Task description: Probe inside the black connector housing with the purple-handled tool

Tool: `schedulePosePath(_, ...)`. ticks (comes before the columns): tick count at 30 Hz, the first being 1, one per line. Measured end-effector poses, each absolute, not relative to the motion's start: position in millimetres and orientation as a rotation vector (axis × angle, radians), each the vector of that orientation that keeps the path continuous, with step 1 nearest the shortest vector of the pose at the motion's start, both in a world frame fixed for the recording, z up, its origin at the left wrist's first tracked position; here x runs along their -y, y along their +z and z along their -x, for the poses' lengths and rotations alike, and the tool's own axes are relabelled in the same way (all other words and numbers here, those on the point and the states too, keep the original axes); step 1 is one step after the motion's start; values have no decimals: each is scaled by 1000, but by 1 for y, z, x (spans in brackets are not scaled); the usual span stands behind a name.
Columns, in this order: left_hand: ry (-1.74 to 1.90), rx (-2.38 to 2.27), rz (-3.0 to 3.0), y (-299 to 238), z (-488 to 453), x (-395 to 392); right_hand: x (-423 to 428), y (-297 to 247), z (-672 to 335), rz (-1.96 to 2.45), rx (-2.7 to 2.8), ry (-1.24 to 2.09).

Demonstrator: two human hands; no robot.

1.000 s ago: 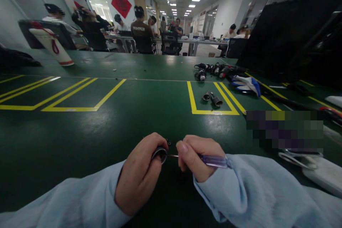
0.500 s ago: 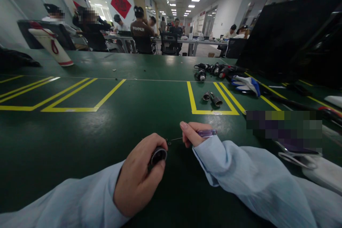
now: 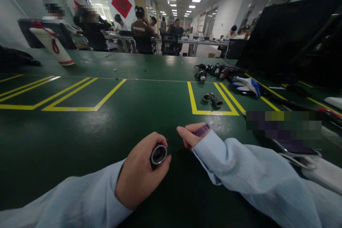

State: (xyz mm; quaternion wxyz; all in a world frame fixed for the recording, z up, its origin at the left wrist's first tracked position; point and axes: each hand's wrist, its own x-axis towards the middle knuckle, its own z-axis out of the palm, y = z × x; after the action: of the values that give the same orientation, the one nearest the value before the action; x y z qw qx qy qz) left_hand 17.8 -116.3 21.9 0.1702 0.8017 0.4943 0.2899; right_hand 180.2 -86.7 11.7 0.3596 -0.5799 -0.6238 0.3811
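In the lower middle of the head view, my left hand (image 3: 143, 172) is closed around a dark metal cup-shaped part (image 3: 159, 154), its round open end tilted up toward me. To the right, my right hand (image 3: 192, 136) grips a screwdriver (image 3: 202, 130) by its purple see-through handle. The thin shaft points down and left toward the cup part, apart from it, and its tip is hard to make out. Just beyond my left fingertips lies a tiny dark piece (image 3: 167, 140), partly hidden.
Two similar metal parts (image 3: 217, 101) lie inside a yellow taped box. Behind them are several black cylindrical devices with cables (image 3: 202, 75) and a blue-and-white glove (image 3: 247, 86). A phone (image 3: 294, 146) and white cable lie at right. A white bottle (image 3: 55, 46) stands far left; people sit beyond.
My left hand has turned the cup part so its opening faces me more. My right hand has moved slightly left, and the screwdriver now slants more steeply downward.
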Motion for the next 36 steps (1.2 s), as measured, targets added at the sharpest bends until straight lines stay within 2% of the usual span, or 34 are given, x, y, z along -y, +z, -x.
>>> schedulePosePath(9, 808, -1428, -2176, 22, -16, 112, 88, 21, -190, 1082, 1263, 1236)
schedulePosePath(12, 826, -1408, -2131, 23, -15, 112, 98, 32, -191, 907, 1300, 1154)
schedulePosePath(19, 894, -1223, -1976, 23, -15, 118, 118, 33, -177, 843, 1755, 625)
schedulePosePath(36, 863, -1250, -2071, 22, -17, 120, 117, 29, -173, 738, 1760, 550)
